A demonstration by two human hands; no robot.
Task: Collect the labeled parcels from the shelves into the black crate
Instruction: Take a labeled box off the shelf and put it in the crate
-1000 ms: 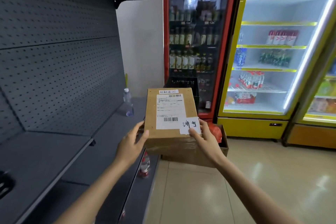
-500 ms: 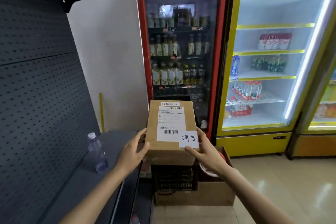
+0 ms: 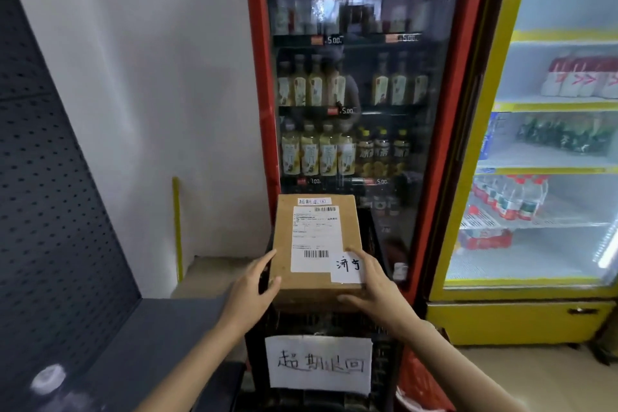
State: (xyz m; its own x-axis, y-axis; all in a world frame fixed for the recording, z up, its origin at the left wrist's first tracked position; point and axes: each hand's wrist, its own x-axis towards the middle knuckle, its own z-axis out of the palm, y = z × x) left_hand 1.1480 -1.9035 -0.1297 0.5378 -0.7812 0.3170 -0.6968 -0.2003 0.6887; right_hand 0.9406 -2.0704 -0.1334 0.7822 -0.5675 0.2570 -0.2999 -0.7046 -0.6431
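Note:
I hold a brown cardboard parcel (image 3: 316, 227) with a white shipping label and a handwritten white tag, just above the black crate (image 3: 257, 358). The crate stands in front of me and carries a white paper sign with handwriting on its near wall. My left hand (image 3: 255, 288) grips the parcel's left near corner, thumb on top. My right hand (image 3: 374, 284) grips the right near corner beside the handwritten tag. The crate's inside is mostly hidden by the parcel.
A grey shelf (image 3: 133, 344) with a pegboard back (image 3: 50, 211) runs along the left; a water bottle cap (image 3: 48, 378) shows at its near end. A red drinks fridge (image 3: 351, 110) and a yellow fridge (image 3: 551, 177) stand behind the crate. Something red (image 3: 418, 385) lies right of the crate.
I have walked closer to the crate with the parcel in both hands. The parcel now hangs over the crate's opening, and the crate's paper sign has come into view.

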